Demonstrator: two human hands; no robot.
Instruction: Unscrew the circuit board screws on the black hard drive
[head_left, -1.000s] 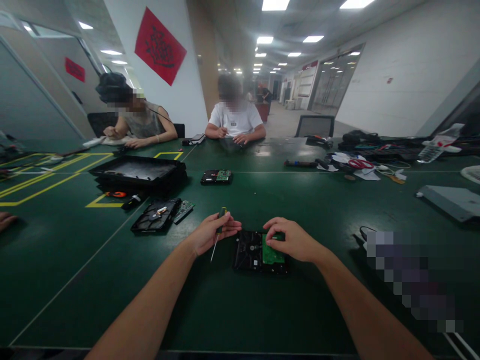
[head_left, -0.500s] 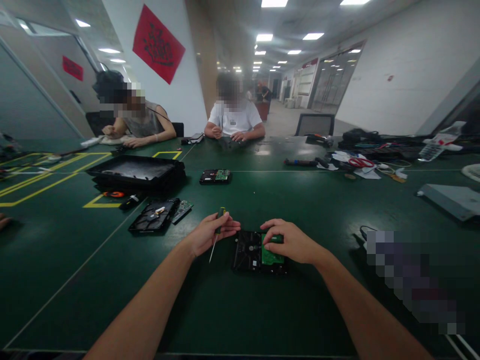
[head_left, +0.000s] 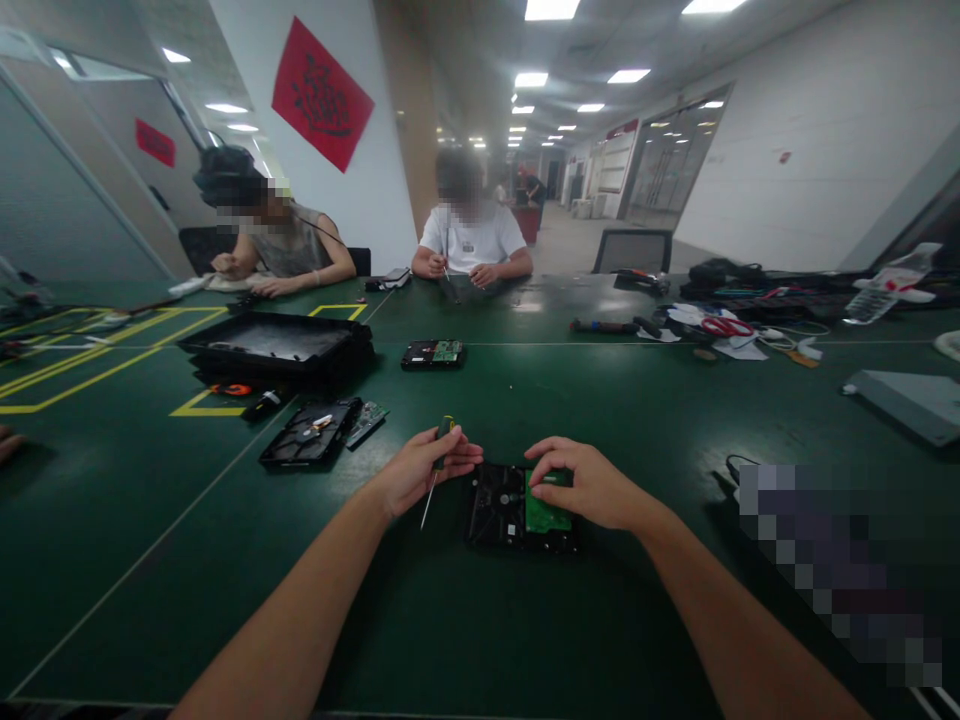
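A black hard drive (head_left: 491, 505) with a green circuit board (head_left: 547, 515) lies flat on the table in front of me. My left hand (head_left: 424, 465), beside the drive's upper left corner, is closed on a screwdriver (head_left: 445, 430) with a dark and yellow handle. Its thin shaft points down toward the table, away from the drive. Over the board's upper right part is my right hand (head_left: 589, 485), thumb and fingers apart and bent. Its fingertips are at the board; whether they touch it I cannot tell. I see nothing held in it.
To the left lie an opened black drive casing (head_left: 311, 435) and a loose circuit board (head_left: 367, 425). Behind them sit stacked black trays (head_left: 277, 340). Another hard drive (head_left: 433, 354) lies farther ahead. At right are a grey metal box (head_left: 904, 400) and scissors (head_left: 727, 327). Two co-workers sit opposite.
The whole view has shifted slightly. My hands keep nearly the same pose around the hard drive. The co-worker in white now holds up a thin tool.
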